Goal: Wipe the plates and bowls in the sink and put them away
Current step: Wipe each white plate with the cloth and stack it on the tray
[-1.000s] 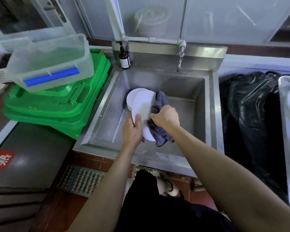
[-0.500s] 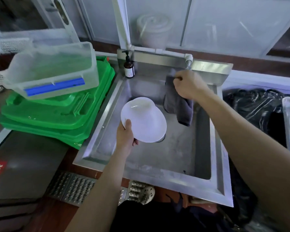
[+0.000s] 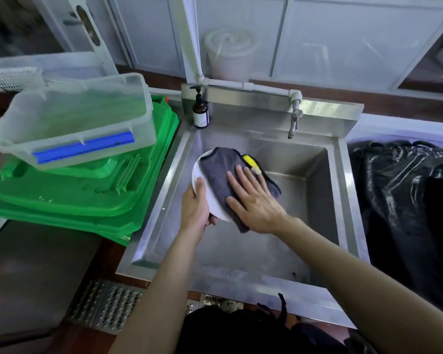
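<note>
- Over the sink [image 3: 315,208], steel and seemingly bare of other dishes, a wiping step is going on; whether more plates are waiting below the hands cannot be told.
- Left of it, green trays [image 3: 82,200] are carrying a clear tub [image 3: 77,118].
- A white plate [image 3: 210,200] is sitting tilted above the basin, near its left wall.
- A grey cloth [image 3: 220,175] is lying spread across the plate's face.
- The right hand [image 3: 253,200] is pressing flat on the cloth, fingers spread, gripping nothing.
- The left hand [image 3: 195,210] is clasping the plate's near rim, thumb on top.
- Next, likely: finishing the wipe, then lifting the cloth off and carrying the plate to storage with a firm grip.
</note>
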Demonstrator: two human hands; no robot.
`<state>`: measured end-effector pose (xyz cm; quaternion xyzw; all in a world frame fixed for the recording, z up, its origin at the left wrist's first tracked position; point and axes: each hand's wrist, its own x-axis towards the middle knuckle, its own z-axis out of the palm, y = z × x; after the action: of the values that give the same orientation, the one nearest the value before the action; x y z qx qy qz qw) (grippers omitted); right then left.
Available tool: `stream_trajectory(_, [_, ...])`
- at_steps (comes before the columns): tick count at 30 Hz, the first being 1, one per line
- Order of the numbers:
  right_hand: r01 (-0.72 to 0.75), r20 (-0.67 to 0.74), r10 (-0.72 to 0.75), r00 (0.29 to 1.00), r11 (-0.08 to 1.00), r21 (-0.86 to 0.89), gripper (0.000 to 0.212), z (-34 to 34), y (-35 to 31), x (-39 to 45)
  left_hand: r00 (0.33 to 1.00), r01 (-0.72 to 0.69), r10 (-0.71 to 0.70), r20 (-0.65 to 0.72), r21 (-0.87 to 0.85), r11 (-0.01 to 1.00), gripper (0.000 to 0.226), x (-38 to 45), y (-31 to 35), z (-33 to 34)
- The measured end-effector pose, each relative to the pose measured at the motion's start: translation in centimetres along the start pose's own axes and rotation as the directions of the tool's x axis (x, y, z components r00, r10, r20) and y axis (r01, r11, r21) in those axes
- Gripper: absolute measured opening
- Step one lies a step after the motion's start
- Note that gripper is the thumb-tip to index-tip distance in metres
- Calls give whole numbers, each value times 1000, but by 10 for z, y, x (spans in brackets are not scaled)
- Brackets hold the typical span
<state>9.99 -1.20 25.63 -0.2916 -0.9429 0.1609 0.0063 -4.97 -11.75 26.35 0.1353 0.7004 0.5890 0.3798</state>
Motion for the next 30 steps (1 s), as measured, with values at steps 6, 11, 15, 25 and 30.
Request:
stream_trajectory(6, [-20, -79, 14, 997, 997, -76, 79, -6, 18, 20, 992, -40, 39, 119, 10, 999, 41, -7, -5, -11])
stream_trajectory(11, [-7, -33, 6, 999, 1000, -15, 80, 0, -15, 16, 996, -39, 38, 83, 9, 999, 41, -4, 5, -19])
stream_trajectory(15, [89, -104, -96, 990, 993, -78, 78, 5, -16, 12, 987, -50, 46, 156, 18, 999, 36, -6, -1, -25])
stream_trajectory(25, [-265, -97, 262, 960, 964, -23, 76, -74, 16, 89, 968, -49, 57, 244, -39, 998, 28, -22, 11, -19])
stream_trajectory(30, [-431, -97, 443, 891, 894, 124, 75, -76, 13, 89, 994, -30, 47, 99, -166, 986, 19, -15, 20, -18])
